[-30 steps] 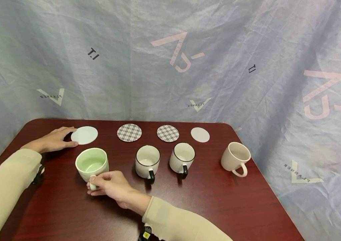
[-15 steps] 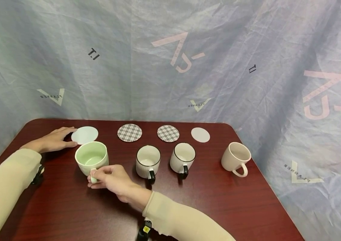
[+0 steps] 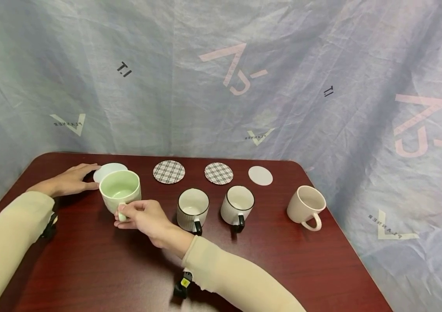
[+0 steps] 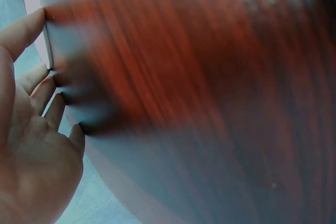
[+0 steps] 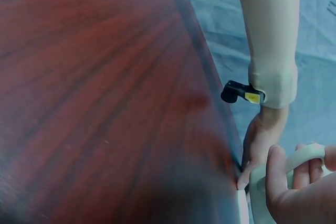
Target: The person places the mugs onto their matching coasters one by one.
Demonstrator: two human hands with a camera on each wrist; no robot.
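My right hand pinches the handle of a pale green mug, which is upright with its opening up. The mug's far rim overlaps the near part of a plain white round coaster in the head view. At that coaster's left edge, my left hand rests with thumb and fingers spread. The left wrist view shows its fingertips on the table and at the rim of the coaster. In the right wrist view, fingers curl through the mug's handle.
Right of the green mug stand two ribbed white mugs, one beside the other, both with black handles. A beige mug is farther right. Along the back lie two plaid coasters and another white coaster. A cloth backdrop hangs behind the table.
My right hand has carried the green mug away from me, up to the left white coaster, now partly covering it in the head view. My left hand stays put.
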